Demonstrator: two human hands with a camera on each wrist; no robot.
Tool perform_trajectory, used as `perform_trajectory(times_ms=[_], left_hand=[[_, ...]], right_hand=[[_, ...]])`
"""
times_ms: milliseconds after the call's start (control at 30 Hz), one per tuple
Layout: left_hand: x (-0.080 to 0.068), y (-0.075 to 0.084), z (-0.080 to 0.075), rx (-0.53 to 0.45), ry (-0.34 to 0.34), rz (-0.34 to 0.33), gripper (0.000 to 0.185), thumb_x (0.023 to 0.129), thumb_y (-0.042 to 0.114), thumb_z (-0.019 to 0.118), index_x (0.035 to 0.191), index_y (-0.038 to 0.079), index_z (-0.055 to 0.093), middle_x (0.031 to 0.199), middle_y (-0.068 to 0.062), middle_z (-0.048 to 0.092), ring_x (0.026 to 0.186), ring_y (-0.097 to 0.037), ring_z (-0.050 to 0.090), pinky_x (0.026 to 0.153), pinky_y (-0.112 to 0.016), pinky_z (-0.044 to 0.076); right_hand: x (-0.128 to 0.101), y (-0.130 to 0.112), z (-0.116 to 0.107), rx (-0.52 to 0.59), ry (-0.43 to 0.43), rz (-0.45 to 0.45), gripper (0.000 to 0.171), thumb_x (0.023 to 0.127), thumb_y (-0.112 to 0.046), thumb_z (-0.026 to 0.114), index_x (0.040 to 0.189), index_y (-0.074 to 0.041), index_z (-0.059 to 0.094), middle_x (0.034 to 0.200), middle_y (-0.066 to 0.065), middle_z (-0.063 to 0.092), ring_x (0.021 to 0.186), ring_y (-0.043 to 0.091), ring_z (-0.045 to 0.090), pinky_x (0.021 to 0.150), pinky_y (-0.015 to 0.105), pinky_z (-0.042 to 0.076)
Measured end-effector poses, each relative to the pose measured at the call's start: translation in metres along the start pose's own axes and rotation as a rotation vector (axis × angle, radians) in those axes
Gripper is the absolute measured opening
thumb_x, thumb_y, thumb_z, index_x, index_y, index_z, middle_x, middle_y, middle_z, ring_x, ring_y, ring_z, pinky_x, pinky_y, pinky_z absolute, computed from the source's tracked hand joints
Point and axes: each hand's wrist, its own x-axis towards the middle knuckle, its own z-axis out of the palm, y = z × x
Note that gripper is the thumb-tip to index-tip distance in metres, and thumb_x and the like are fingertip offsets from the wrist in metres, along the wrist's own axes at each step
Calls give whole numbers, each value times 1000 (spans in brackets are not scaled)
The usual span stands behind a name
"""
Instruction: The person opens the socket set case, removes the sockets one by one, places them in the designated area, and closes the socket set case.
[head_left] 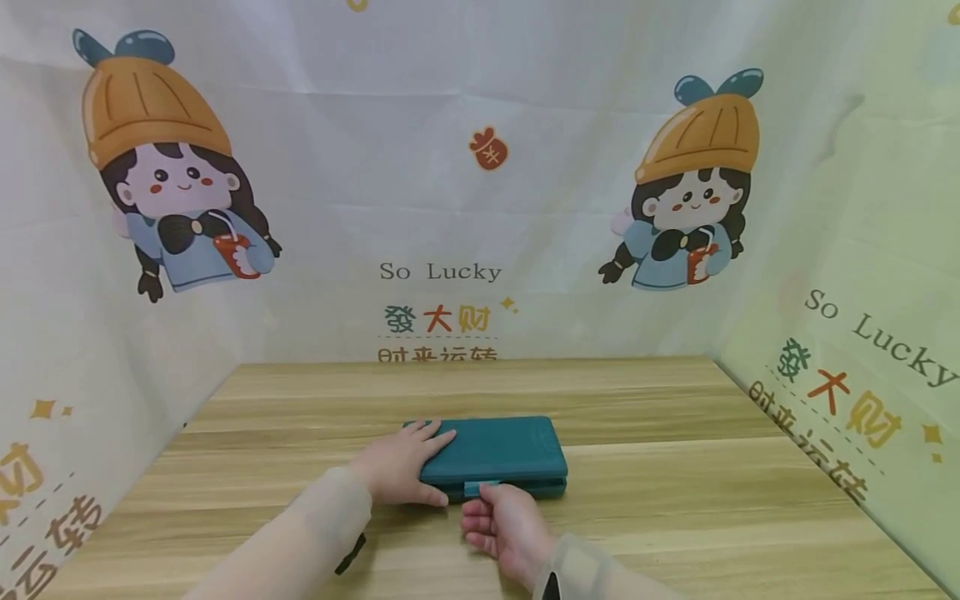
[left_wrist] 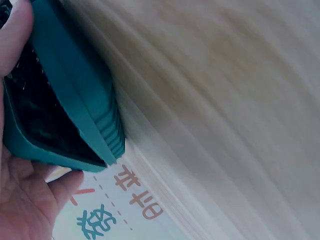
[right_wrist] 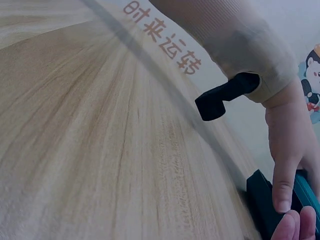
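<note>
A teal long wallet [head_left: 498, 446] lies flat on the wooden table, its front edge facing me. My left hand [head_left: 397, 462] rests over its left end, fingers spread straight on the cover and thumb down at the front edge. At the middle of that edge, my right hand [head_left: 510, 525] pinches a lighter blue tab [head_left: 476, 489], its other fingers curled. From the left wrist, the wallet [left_wrist: 75, 85] shows a dark gap between its covers and ridged folds at one end. The right wrist view catches only the right hand's fingertips [right_wrist: 287, 227] near the left thumb.
The wood-grained table [head_left: 660, 517] reaches back to a printed cloth wall [head_left: 570, 317], with more cloth at both sides. A black strap end [head_left: 350, 554] hangs under the left wrist, and a black mount [right_wrist: 220, 97] sticks out from that sleeve.
</note>
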Motion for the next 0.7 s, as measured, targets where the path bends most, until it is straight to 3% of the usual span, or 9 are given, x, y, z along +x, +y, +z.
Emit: perform_trajectory(times_ms=[267,533,700], left_hand=[[-12,-10,-4,-54,25,47,76,85,55,66,148,17,41,152,-7,37,140,-31,31,109,-49,30],[-24,-16,-2,-16,54,89,70,90,49,62,146,13,43,150,-6,40,138,-28,35,109,-45,31],[-25,-16,-3,-13,67,114,65,92,47,61,145,11,45,149,-7,42,137,-27,37,109,-45,32]], right_hand=[[-1,-2,-2,-23,-13,-29,23,103,-16,43,106,3,54,78,2,64,69,14,61,63,26,52],[-2,-3,-5,-42,-26,-19,20,102,-17,45,104,1,54,77,2,64,68,13,61,63,26,52],[-2,-8,-15,-117,-84,-13,24,103,-20,46,106,2,54,77,4,65,66,13,63,61,26,52]])
